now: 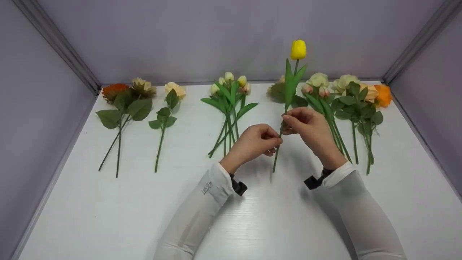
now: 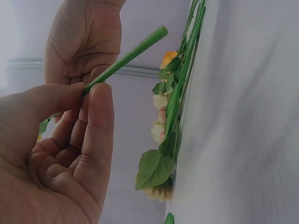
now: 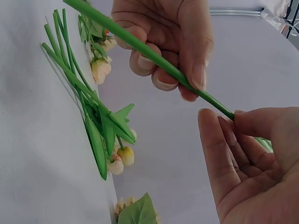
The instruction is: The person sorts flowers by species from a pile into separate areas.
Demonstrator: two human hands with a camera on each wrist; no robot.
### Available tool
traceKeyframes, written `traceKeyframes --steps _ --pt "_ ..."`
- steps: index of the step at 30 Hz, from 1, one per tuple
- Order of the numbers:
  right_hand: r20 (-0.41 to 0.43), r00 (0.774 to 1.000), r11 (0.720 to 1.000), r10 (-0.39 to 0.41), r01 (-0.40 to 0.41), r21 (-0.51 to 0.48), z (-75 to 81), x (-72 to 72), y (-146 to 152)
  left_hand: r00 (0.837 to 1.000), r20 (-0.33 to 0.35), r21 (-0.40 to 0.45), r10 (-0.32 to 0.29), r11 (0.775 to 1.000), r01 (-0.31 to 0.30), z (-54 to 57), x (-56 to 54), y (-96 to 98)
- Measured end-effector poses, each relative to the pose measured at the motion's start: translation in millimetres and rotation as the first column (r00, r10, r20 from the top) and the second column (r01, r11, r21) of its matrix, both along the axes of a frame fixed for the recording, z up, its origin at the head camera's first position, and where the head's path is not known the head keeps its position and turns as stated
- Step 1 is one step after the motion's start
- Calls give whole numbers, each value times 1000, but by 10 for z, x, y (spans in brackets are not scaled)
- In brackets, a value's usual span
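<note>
A yellow tulip (image 1: 298, 50) with long green leaves is held up above the table, its bloom at the top. My right hand (image 1: 312, 131) pinches its stem just below the leaves. Lower on the same stem, my left hand (image 1: 256, 142) pinches it between thumb and forefinger. In the left wrist view the cut end of the stem (image 2: 140, 49) sticks out past the left fingertips. The right wrist view shows the stem (image 3: 154, 56) running slantwise through both hands. Behind the left hand lies a bunch of tulips (image 1: 231, 97) in white, yellow and pink.
On the white table (image 1: 126, 213), an orange flower (image 1: 114, 92) crosses stems with a cream one (image 1: 142, 88) at left. A peach rose (image 1: 175, 90) lies beside them. Pink tulips (image 1: 316, 91), pale roses (image 1: 345, 83) and an orange rose (image 1: 383, 95) lie at right. Grey walls (image 1: 216, 32) surround the table.
</note>
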State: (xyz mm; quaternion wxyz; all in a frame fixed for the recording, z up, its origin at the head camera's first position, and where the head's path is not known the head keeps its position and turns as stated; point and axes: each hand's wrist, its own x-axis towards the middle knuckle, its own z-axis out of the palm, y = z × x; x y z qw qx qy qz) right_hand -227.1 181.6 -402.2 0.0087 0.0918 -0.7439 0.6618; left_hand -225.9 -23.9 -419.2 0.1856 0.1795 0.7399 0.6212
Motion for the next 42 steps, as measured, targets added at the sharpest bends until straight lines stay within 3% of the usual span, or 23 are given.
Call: traceKeyframes --steps 9,16,19,22,27,30,35,42 --pt "7 1000 1000 8 -8 19 -35 -29 -27 999 6 -15 32 999 -32 10 -27 -165" --pt "9 999 999 35 -35 -5 -33 -50 -30 990 38 -26 138 990 -137 20 -187 -620" --pt "19 999 999 34 -34 -1 -33 -56 -30 975 61 -38 215 976 -213 8 -277 -865" --pt "26 999 999 29 -29 18 -36 -59 -26 949 96 -62 299 954 -294 -34 -364 -1085" --pt "27 999 999 34 -35 36 -51 -58 -23 908 169 -87 383 924 -373 -169 -471 -1323" --pt "31 999 999 32 -33 39 -63 -53 -24 899 205 -109 386 922 -371 -262 -497 -1361" --pt "32 999 998 33 -34 49 -86 -53 -26 904 218 -164 368 927 -338 -368 -509 -1312" --pt "33 999 998 42 -44 33 -81 -51 -23 908 233 -183 349 933 -311 -384 -531 -1200"
